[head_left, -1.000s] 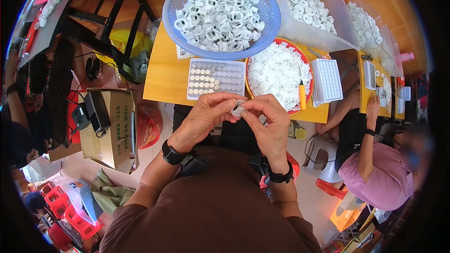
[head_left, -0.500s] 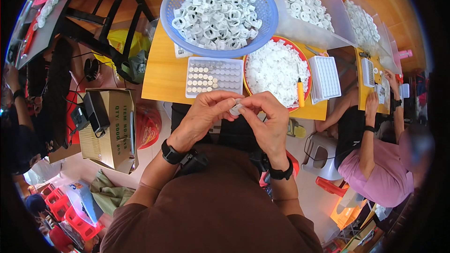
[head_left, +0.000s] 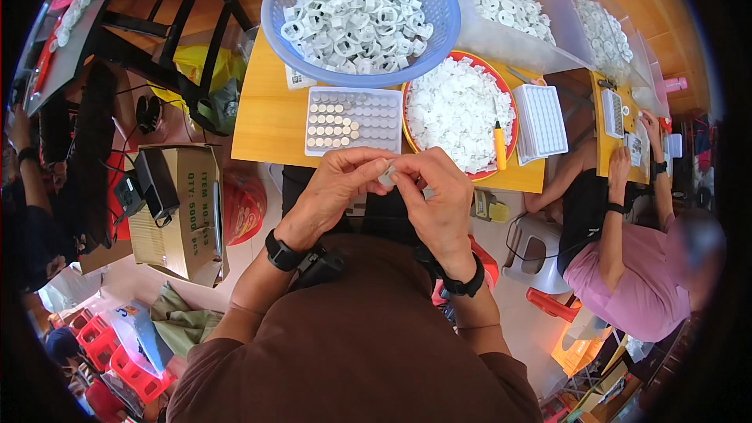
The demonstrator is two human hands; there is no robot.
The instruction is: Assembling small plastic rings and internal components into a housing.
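Note:
Between my left hand (head_left: pixel 337 188) and my right hand (head_left: pixel 436 202) is a small white plastic part (head_left: pixel 387 177), pinched by the fingertips of both. The fingers cover most of it. Both hands are in front of the yellow table's near edge. Just beyond them lies a white tray (head_left: pixel 395 143) with rows of round wells, some holding small cream-coloured discs (head_left: pixel 329 142). Right of the tray stands a red-rimmed round dish (head_left: pixel 515 137) heaped with small white pieces (head_left: pixel 454 113). A screwdriver-like tool with an orange handle (head_left: pixel 500 149) rests on its right side.
A blue plastic basket (head_left: pixel 270 23) of white ring-shaped parts stands behind the tray. Clear bins (head_left: pixel 568 35) of white parts are at the back right. A stack of white trays (head_left: pixel 540 121) sits beside the dish. Someone in pink (head_left: pixel 627 282) works at right. An open carton (head_left: pixel 184 219) stands left.
My hands, still pinching the white part, have shifted slightly left, the right hand turning a little. The table and its contents appear slightly higher and further left in view.

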